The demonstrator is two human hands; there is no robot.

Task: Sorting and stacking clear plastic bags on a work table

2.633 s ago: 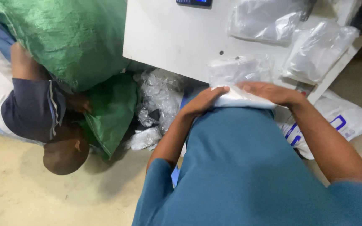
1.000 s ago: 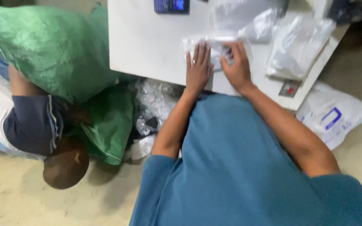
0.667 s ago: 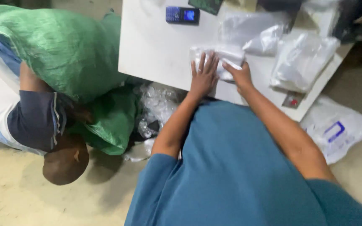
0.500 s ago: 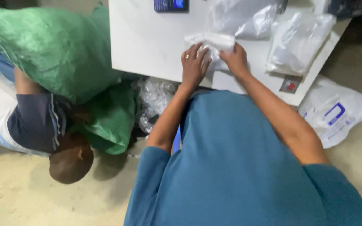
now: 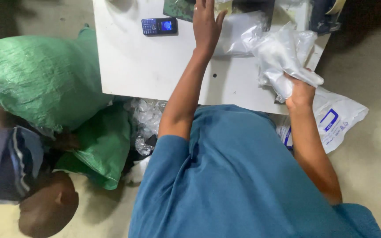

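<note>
Head view: right hand bunches a clear bag at the counter edge, left hand flat on a second bag

Your right hand point(image 5: 300, 90) is clenched on a crumpled clear plastic bag point(image 5: 283, 57), gripping it at its lower end so the rest stands up loose above your fist. It sits at the near right edge of the white counter point(image 5: 142, 66), partly over the edge, and the bunched grip reads as a way to keep slack film gathered rather than spread.

Your left hand point(image 5: 206, 26) reaches far across the counter with fingers point(image 5: 208, 9) spread and released, palm down. It rests at the left edge of a flat clear packet point(image 5: 239, 37), pressing rather than grasping; an open palm suits holding thin plastic still against a smooth top.

A small dark phone point(image 5: 159, 26) with a lit screen lies on the counter to the left of that hand, well apart from both bags. Dark items crowd the far edge; I cannot tell what they are.

Below the counter's right corner, a white mailer bag with blue print point(image 5: 336, 121) lies on the floor. More crumpled clear wrapping point(image 5: 146, 119) is heaped under the near edge. To the left, another person's striped sleeve point(image 5: 9, 163) is beside a large green woven sack point(image 5: 36, 79).
</note>
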